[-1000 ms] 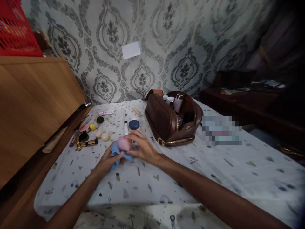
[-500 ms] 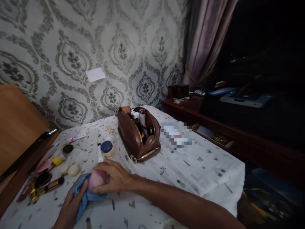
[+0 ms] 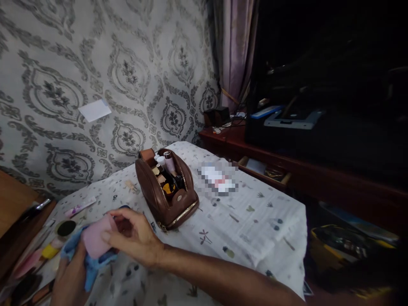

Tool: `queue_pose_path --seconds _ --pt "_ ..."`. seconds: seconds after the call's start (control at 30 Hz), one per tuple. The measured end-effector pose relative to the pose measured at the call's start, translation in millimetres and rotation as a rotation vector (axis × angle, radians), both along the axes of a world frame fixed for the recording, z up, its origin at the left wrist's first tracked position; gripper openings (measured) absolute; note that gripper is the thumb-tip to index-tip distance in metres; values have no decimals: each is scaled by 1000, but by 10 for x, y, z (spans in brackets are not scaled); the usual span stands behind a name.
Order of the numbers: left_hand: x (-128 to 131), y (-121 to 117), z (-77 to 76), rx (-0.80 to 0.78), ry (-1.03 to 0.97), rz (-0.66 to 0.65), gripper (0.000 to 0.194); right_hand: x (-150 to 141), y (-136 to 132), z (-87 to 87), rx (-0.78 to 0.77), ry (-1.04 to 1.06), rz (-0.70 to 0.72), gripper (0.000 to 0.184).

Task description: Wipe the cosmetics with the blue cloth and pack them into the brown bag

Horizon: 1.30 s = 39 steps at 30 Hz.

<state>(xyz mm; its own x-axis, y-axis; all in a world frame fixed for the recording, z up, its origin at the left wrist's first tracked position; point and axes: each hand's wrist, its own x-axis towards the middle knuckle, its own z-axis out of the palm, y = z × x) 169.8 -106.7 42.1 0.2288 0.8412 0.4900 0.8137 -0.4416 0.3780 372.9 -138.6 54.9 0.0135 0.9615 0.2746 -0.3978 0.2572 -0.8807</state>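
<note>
A pink, cup-shaped container (image 3: pixel 97 239) is tilted between my two hands at the lower left. My right hand (image 3: pixel 140 238) grips its rim, thumb on the near side and fingers at the far edge. Wrapped around its other end is a light blue cloth (image 3: pixel 92 272), and my left hand (image 3: pixel 68 272) is closed on that cloth against the container. Behind my right hand only the dark blue lid (image 3: pixel 125 207) of a jar shows. A brown leather toiletry bag (image 3: pixel 151 193) stands unzipped beyond my hands, with several bottles inside.
Left of my hands lie a tube (image 3: pixel 79 207), a round dark-topped jar (image 3: pixel 65 228), a yellow item (image 3: pixel 49 250) and other cosmetics. A blurred-out packet (image 3: pixel 218 178) lies right of the bag. An open drawer (image 3: pixel 264 170) adjoins the table's right edge.
The view has turned to the right, so the bag and table sit further left. The pink container has tipped, and my right hand has shifted from around its side to its rim.
</note>
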Motion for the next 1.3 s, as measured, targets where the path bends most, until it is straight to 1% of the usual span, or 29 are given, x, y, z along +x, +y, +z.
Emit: queue_pose_path --seconds 0.1,0.13,0.2,0.23,0.27,0.33,0.4,0.43,0.47,0.53,0.67,0.77,0.87,0.93,1.07,1.2,1.3 --pt "261 147 119 35 3 -98 36 207 -108 239 93 -10 -119 68" --pt "394 173 156 65 -62 -149 32 300 -148 318 128 -8 -153 68" --pt "705 197 248 77 -89 -209 30 509 -217 468 187 -13 -221 64" --pt "867 201 307 73 -75 -272 30 621 -241 537 219 -11 -251 64" --pt "1020 201 376 121 -21 -390 33 733 -255 600 233 -12 -279 62" --pt "1269 199 526 306 171 -616 46 952 -250 703 253 -29 -332 57" --pt "1408 195 650 398 360 -740 63 1152 -205 769 268 -101 -401 52" --pt "1435 192 690 423 430 -772 69 1241 -171 787 271 -157 -436 50" --pt "1436 187 712 438 475 -787 74 1321 -132 797 271 -224 -460 48" --pt "1385 167 710 454 504 -775 79 1456 -52 794 285 -368 -499 47" --pt "1250 106 616 479 494 -718 85 1613 75 749 359 -637 -548 49" --pt "1224 70 552 504 472 -699 87 1646 126 733 373 -822 -540 45" --pt "1233 55 518 512 464 -700 86 1628 144 758 321 -1018 -495 46" --pt "1235 50 509 506 465 -695 83 1602 144 796 271 -1151 -434 46" --pt "1216 35 497 495 465 -686 79 1562 153 889 166 -1365 -296 37" --pt "1196 16 485 484 453 -677 81 1577 191 948 164 -1465 -263 29" --pt "1198 7 487 483 449 -677 80 1595 206 946 154 -1507 -230 25"
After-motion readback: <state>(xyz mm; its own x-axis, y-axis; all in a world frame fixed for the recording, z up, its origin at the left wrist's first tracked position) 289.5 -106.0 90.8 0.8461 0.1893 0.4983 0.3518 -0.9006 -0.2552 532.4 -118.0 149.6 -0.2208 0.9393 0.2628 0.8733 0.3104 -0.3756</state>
